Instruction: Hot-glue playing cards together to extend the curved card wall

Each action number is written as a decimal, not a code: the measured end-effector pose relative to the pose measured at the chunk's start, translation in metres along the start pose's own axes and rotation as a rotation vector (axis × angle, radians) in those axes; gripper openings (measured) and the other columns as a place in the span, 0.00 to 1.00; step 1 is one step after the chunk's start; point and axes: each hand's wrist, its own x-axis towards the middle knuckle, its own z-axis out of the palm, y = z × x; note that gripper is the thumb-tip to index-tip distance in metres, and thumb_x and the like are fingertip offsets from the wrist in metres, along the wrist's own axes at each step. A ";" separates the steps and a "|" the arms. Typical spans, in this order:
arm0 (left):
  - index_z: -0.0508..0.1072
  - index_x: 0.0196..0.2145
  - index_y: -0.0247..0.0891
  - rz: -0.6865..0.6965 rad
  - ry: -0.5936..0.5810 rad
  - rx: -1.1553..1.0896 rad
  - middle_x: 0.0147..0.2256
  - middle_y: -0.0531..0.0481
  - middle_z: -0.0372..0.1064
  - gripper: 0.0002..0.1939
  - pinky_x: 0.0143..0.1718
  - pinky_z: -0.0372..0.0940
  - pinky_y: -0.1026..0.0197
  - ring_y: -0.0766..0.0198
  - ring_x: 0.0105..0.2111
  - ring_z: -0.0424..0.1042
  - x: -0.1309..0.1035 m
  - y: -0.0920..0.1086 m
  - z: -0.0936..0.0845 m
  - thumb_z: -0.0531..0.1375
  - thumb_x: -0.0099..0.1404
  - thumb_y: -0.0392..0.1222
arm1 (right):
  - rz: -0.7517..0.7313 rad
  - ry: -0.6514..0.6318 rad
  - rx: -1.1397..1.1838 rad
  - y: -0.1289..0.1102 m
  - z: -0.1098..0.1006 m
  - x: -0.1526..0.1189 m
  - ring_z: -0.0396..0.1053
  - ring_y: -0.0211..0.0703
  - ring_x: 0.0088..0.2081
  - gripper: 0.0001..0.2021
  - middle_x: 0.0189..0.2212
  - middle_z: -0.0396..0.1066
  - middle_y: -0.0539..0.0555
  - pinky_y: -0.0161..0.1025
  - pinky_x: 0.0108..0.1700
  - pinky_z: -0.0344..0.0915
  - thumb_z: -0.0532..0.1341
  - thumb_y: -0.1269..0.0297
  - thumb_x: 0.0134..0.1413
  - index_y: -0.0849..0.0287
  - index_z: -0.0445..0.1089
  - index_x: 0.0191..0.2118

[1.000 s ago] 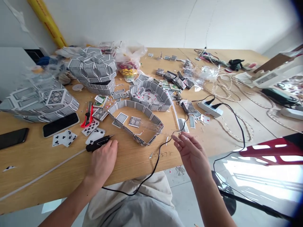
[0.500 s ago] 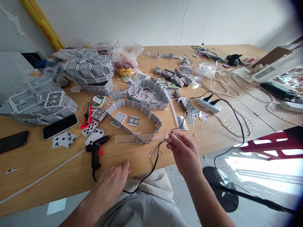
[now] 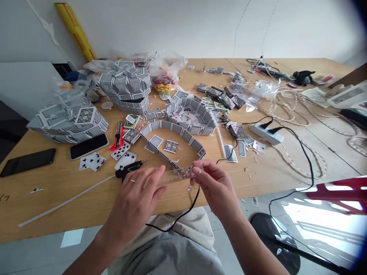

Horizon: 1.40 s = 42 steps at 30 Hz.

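Left hand [image 3: 133,202] brought up to free end of clear plastic ruler [image 3: 178,177]; grip apart, contact can't be told. Other end clamped in right hand's [image 3: 219,189] fingers. Both hands at ruler, so glue gun [image 3: 126,169] is left unheld on surface [image 3: 86,206], partly hidden. Ruler is held mid-frame, in front of open card ring [image 3: 184,134]. Folded cards lie inside ring.

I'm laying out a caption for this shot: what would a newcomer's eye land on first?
Probably the bulky grey-and-white card box at the left and the taller card box behind it, with the bright yellow tube slanting up beyond them. Next, perhaps, the open card ring mid-table, just beyond the right hand, which pinches a clear plastic strip.
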 end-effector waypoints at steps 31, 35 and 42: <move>0.71 0.62 0.43 -0.280 -0.113 -0.581 0.44 0.50 0.75 0.17 0.38 0.73 0.66 0.69 0.32 0.74 -0.010 0.001 0.007 0.61 0.78 0.44 | 0.092 -0.340 -0.321 0.012 0.020 -0.004 0.72 0.40 0.40 0.06 0.38 0.76 0.52 0.37 0.44 0.69 0.69 0.59 0.68 0.56 0.77 0.41; 0.71 0.62 0.43 -0.274 -0.105 -0.559 0.44 0.49 0.75 0.17 0.38 0.72 0.65 0.69 0.31 0.72 -0.010 0.002 0.006 0.61 0.78 0.44 | 0.103 -0.332 -0.349 0.012 0.020 -0.005 0.72 0.41 0.39 0.08 0.37 0.75 0.52 0.39 0.44 0.69 0.69 0.58 0.67 0.57 0.77 0.40; 0.70 0.61 0.42 -0.258 -0.088 -0.544 0.44 0.50 0.75 0.17 0.39 0.71 0.65 0.68 0.34 0.72 -0.010 0.003 0.006 0.62 0.78 0.44 | 0.123 -0.324 -0.362 0.014 0.020 -0.006 0.71 0.42 0.39 0.07 0.37 0.75 0.52 0.39 0.44 0.67 0.68 0.59 0.67 0.56 0.76 0.39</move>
